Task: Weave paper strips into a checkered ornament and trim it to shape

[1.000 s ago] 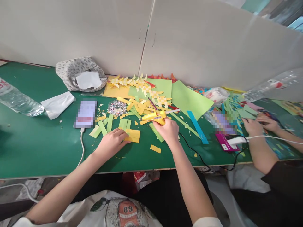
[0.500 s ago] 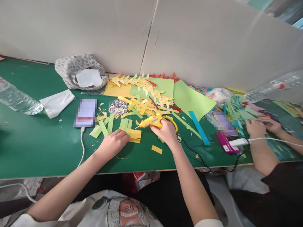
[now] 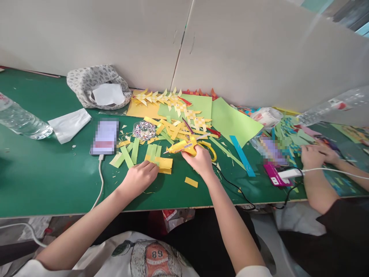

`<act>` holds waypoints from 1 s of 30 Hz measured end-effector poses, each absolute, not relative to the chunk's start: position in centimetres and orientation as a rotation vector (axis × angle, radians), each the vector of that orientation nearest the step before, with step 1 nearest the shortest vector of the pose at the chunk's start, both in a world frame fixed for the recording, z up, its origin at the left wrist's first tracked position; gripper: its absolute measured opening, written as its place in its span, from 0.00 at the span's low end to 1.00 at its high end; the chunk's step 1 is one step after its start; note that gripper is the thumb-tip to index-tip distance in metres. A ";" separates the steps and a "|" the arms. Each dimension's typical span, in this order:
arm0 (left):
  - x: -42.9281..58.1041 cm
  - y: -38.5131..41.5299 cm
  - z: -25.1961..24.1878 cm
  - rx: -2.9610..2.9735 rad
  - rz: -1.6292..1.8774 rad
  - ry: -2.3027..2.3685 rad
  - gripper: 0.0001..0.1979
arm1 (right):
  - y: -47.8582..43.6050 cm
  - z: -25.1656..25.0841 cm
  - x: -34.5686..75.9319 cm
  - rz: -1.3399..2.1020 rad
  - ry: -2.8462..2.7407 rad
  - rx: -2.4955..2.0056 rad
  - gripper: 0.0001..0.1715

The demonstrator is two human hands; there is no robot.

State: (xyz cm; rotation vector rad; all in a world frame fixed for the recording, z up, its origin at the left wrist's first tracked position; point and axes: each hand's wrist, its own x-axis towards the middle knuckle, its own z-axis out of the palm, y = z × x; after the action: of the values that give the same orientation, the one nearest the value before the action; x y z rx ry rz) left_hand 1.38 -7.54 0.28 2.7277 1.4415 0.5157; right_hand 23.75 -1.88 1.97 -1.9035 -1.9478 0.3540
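In the head view my right hand (image 3: 201, 158) is wrapped around a yellow hot glue gun (image 3: 182, 146), its nozzle pointing left. My left hand (image 3: 142, 175) is closed, with its fingertips pressed down on a yellow paper piece (image 3: 165, 164) on the green tabletop; part of this paper is hidden under the fingers. Green paper strips (image 3: 153, 150) lie against the far side of the yellow paper. The gun's nozzle is just above and beyond the yellow paper, apart from it. A small yellow paper scrap (image 3: 191, 182) lies nearer to me.
A woven yellow paper chain (image 3: 178, 105) lies behind the strips. To the left are a phone (image 3: 104, 136), a tissue (image 3: 69, 125) and a water bottle (image 3: 25, 121). On the right, a purple power strip (image 3: 275, 177) sits near a co-worker's hands (image 3: 313, 158). A black cord (image 3: 233, 184) crosses the table.
My right hand has shifted slightly left with the glue gun. My left hand stays on the yellow paper with a small change of finger position. The co-worker's hands moved a little.
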 end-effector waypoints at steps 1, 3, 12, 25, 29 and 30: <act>1.6 -7.6 0.2 2.730 0.512 1.474 0.15 | -1.9 2.1 23.8 0.370 -1.948 -1.900 0.14; 1.8 -7.6 0.1 2.728 0.516 1.549 0.15 | -1.8 2.2 24.0 0.379 -1.942 -1.891 0.14; 1.1 -7.4 -0.5 2.540 0.625 1.602 0.14 | -1.3 2.4 25.1 0.206 -1.764 -2.049 0.20; 1.0 -7.1 -0.1 2.338 0.596 1.735 0.08 | -1.0 0.7 23.2 0.166 -2.132 -2.102 0.14; 1.0 -7.0 0.0 2.343 0.568 1.746 0.08 | -0.7 1.1 22.9 0.160 -2.183 -2.129 0.14; 1.0 -7.0 0.0 2.346 0.565 1.742 0.08 | -0.6 1.2 22.8 0.153 -2.199 -2.137 0.14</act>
State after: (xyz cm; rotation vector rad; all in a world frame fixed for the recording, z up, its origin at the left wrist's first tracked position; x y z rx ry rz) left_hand 0.95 -6.99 0.02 2.3459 1.7415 0.5647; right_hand 22.79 -0.61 1.22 -2.1370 -2.1988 0.1526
